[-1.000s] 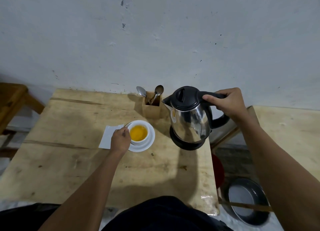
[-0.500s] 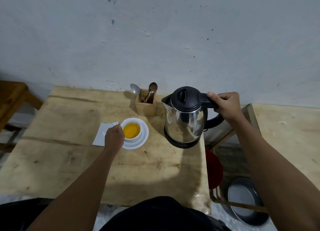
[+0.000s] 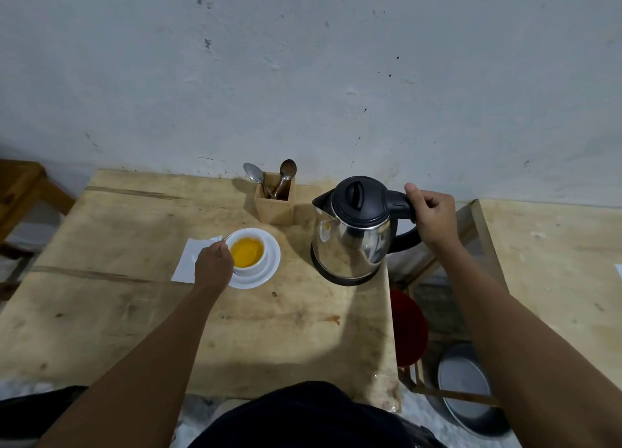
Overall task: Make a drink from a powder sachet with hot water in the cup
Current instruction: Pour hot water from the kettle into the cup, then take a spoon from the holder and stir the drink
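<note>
A white cup [image 3: 255,236] of orange-yellow drink stands on a white saucer [image 3: 270,265] near the middle of the wooden table [image 3: 134,313]. My left hand [image 3: 213,267] is closed at the cup's left rim, pinching a thin metal spoon [image 3: 226,237]; most of the spoon is hidden by the hand. A white paper sachet [image 3: 188,261] lies flat just left of the saucer. The steel kettle [image 3: 350,242] with its black lid stands upright at the table's right side. My right hand [image 3: 434,217] grips its black handle.
A wooden holder [image 3: 274,208] with two spoons stands against the wall behind the cup. A red stool [image 3: 409,330] and a grey metal basin [image 3: 466,390] sit low on the right, next to a second wooden table [image 3: 555,262]. A wooden chair [image 3: 20,192] is far left.
The kettle has gone from tilted in the air to upright and lower, down at the table's right side. My left hand stays at the cup.
</note>
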